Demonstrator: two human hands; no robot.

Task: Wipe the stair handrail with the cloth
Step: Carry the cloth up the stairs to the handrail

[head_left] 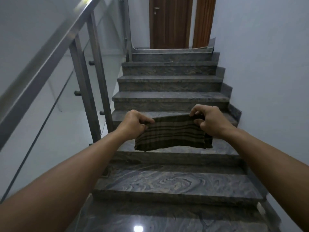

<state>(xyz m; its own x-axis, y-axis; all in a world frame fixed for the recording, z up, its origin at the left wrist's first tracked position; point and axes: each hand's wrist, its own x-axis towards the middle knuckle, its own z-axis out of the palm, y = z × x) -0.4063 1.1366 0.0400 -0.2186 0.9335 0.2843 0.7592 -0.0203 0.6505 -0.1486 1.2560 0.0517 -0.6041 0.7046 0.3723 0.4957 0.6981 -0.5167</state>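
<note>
- Shiny dark stone landing [150,220] right at the bottom, with a bright spot of light on it.
- Two bare arms reaching forward over the lower steps.
- Left hand [133,122] closed tight, pinching the top left corner of the cloth [172,133].
- Right hand [209,120] closed too, fingers pinching the top right corner.
- Cloth stretched flat between both hands, hanging in the air above the steps, brown with dark stripes, not touching the rail.
- Silver metal handrail [50,59] off to the left, well apart from the cloth, sloping up along the left edge of the stairs [170,97], on metal posts with glass.
- Grey swirly steps going up the middle.
- Pale wall on the right side.
- Brown wooden door [170,22] at the very top.
</note>
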